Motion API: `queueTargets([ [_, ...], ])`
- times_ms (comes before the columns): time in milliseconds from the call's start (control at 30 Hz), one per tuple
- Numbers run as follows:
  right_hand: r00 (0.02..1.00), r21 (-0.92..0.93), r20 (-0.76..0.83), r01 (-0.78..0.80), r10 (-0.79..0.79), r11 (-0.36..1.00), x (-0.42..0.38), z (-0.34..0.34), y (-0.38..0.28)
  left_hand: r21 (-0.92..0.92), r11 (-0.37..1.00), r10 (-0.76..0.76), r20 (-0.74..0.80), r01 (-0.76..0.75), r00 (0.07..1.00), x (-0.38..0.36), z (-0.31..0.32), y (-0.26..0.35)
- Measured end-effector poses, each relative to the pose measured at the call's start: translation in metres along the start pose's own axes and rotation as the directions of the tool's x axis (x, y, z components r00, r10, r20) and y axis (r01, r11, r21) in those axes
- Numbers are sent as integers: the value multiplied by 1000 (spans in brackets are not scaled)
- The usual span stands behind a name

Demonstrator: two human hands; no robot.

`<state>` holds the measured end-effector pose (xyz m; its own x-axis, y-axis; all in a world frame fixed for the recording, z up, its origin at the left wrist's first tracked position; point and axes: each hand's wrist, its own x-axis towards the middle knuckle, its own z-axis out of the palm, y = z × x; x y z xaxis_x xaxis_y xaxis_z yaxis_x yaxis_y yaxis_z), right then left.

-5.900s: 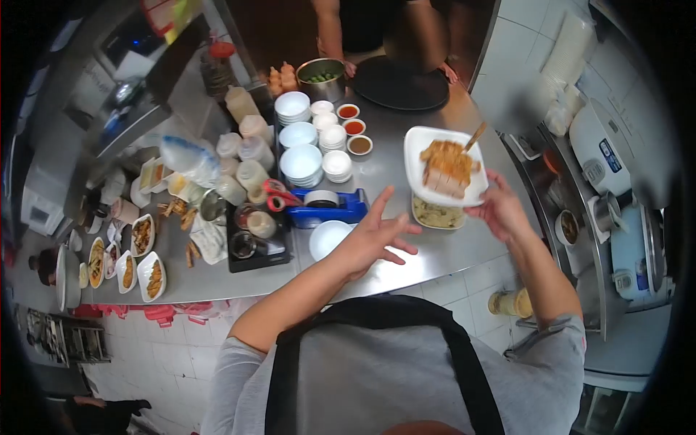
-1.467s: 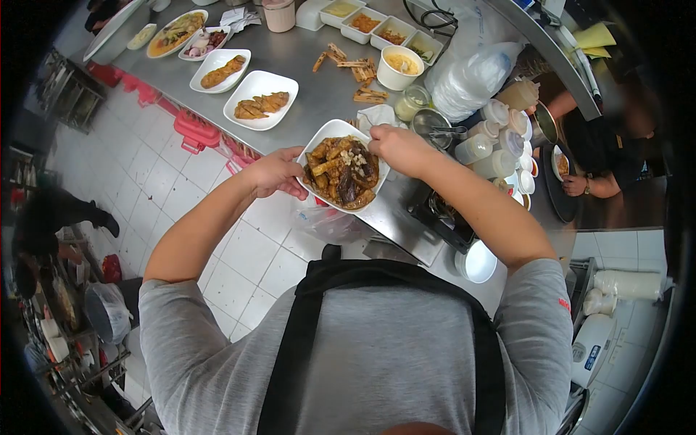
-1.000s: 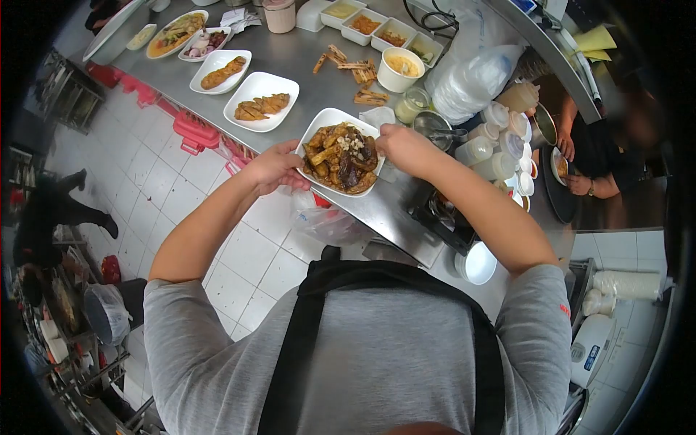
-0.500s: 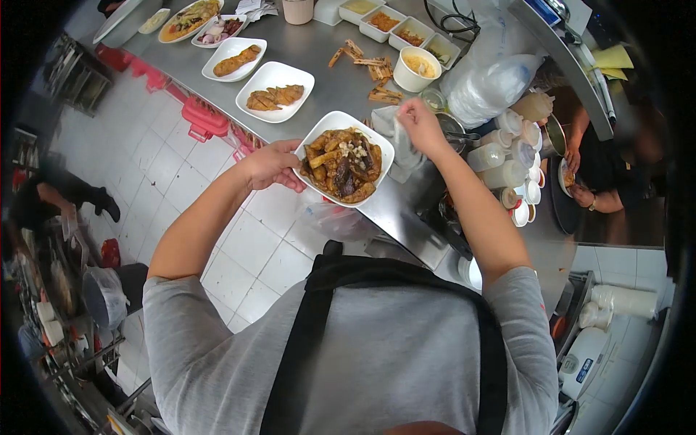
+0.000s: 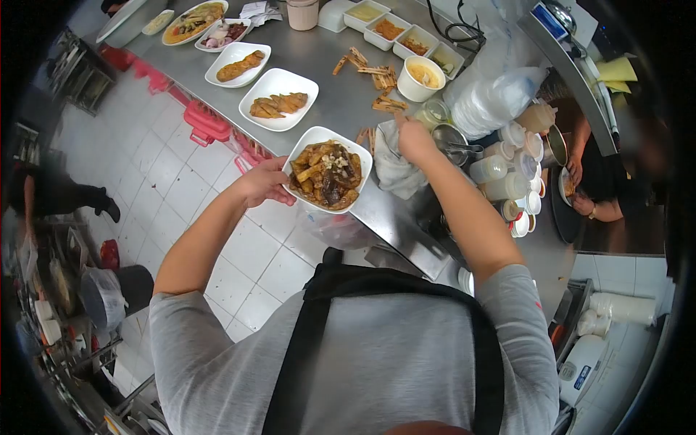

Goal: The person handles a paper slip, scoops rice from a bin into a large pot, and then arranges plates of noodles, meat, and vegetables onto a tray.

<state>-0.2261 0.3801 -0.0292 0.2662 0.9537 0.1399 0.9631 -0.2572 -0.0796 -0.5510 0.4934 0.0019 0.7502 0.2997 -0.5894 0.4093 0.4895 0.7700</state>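
My left hand (image 5: 264, 182) grips the left rim of a white square bowl (image 5: 357, 190), with the thumb on top and the fingers underneath. The bowl is filled with browned, sauced pieces and a chopped pale topping, and is held just off the counter's front edge. My right hand (image 5: 415, 142) is closed on a crumpled grey-white cloth (image 5: 397, 172) on the counter; its fingertips are partly hidden. Just beyond that hand lie bundles of small wooden sticks or clips (image 5: 388, 104). A glass jar (image 5: 433, 114) and a metal pot (image 5: 450, 138) stand to its right.
Two white dishes with fried pieces, a square plate (image 5: 270, 119) and a smaller dish (image 5: 217, 76), sit on the steel counter (image 5: 319, 72). A tub (image 5: 420, 78), condiment containers (image 5: 391, 27) and squeeze bottles (image 5: 489, 168) line the right. Another person's hands (image 5: 576, 181) hold a plate.
The bowl in my left hand has shifted slightly left and down. My right hand has moved down onto the cloth, which now lies more spread and lower on the counter.
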Motion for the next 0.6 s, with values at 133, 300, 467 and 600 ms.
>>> queueTargets([
  [133, 999, -162, 50, -4, 12, 987, 16, 31, 5, 0, 999, 44, 13, -44, 999, -2, 4, 5],
  [300, 907, 704, 391, -406, 160, 583, 17, -42, -17, 20, 999, 37, 25, -38, 999, -2, 4, 13],
  [467, 874, 886, 459, -464, 160, -7, 12, -23, -22, 52, 999, 8, 105, -14, 994, -2, 5, 18],
  [600, 986, 711, 164, -119, 2, 693, 2, -30, -42, 64, 998, -1, 137, -8, 991, -2, 5, 20],
])
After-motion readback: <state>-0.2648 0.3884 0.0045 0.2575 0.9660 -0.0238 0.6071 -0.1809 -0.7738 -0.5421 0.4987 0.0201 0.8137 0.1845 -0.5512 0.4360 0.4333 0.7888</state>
